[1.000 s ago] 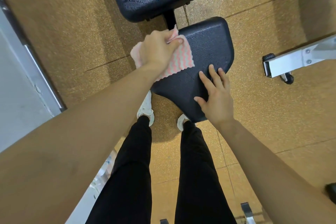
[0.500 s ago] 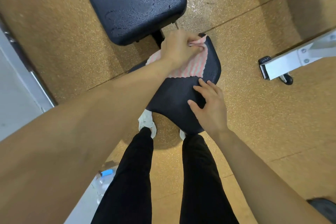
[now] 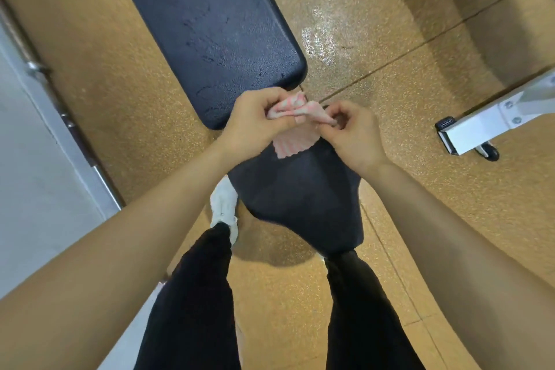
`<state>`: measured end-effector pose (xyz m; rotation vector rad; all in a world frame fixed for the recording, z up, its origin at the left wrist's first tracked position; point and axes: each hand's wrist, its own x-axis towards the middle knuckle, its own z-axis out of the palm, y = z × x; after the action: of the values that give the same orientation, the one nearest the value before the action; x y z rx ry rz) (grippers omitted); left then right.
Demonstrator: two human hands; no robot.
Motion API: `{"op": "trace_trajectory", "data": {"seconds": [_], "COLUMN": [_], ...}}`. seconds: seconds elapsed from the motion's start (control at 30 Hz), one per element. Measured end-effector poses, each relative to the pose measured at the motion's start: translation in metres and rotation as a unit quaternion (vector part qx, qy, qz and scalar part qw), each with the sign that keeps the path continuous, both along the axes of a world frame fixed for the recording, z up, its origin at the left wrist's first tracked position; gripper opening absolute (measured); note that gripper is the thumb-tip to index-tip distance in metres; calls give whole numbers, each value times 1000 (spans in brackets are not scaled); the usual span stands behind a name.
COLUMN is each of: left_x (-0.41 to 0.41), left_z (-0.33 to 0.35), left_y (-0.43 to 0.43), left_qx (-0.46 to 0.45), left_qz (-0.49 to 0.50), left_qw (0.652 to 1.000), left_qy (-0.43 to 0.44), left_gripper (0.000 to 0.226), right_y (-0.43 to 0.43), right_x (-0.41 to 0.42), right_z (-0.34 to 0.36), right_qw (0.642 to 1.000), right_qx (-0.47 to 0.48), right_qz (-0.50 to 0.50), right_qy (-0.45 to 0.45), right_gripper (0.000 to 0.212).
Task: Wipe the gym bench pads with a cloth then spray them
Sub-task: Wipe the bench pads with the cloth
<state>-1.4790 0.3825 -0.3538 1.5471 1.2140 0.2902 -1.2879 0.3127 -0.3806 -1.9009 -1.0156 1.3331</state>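
- Now both hands work the cloth [image 3: 292, 146] over the seat pad [image 3: 300, 198], at its 12 o'clock edge. The left hand [image 3: 255, 120] bunches one end in curled fingers; the right hand [image 3: 354, 132] pinches a corner.
- Judgement: refold to a flat, clean face, then wipe with even pressure.
- Cloth: soft, pink-striped, scalloped hem.
- Bench pads: dark pebbled vinyl; the back pad [image 3: 210, 24], at 11 o'clock, shows streaky marks.

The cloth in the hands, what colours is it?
Pink and white wavy stripes on the cloth, seen from the head camera.
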Motion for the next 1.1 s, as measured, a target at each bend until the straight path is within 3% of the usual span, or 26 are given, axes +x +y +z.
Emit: {"op": "trace_trajectory", "data": {"seconds": [0.13,0.37,0.43,0.5,0.63,0.73,0.8,0.93,1.1], "left_x": [-65,-127,-136,-151,-190,-209,-216,-215,-219], "left_z": [-2,-30,-46,-57,-71,-79,-85,-85,-81], "left_y": [37,109,126,134,133,128,126,130,134], "left_qx": [38,53,55,40,96,96,112,145,155], "left_qz": [31,99,164,183,65,-78,-123,-151,-182], "left_qw": [996,988,978,975,977,971,963,944,931], "left_qy": [71,105,118,121,179,204,211,254,276], "left_gripper": [39,28,26,41,58,69,72,70,69], "right_y": [39,126,141,144,130,127,133,139,148], "right_x": [-19,-80,-103,-126,-165,-177,-172,-146,-128], "right_z": [4,-13,-21,-28,-44,-58,-65,-74,-76], "right_qw": [1000,986,979,973,956,906,876,844,863], "right_qx": [15,78,103,127,95,23,-22,-48,-87], "right_qz": [6,-19,-46,-50,64,213,260,280,206], "right_qy": [-13,-144,-171,-187,-271,-365,-406,-455,-454], "right_gripper": [22,17,26,39,48,58,59,65,73]}}
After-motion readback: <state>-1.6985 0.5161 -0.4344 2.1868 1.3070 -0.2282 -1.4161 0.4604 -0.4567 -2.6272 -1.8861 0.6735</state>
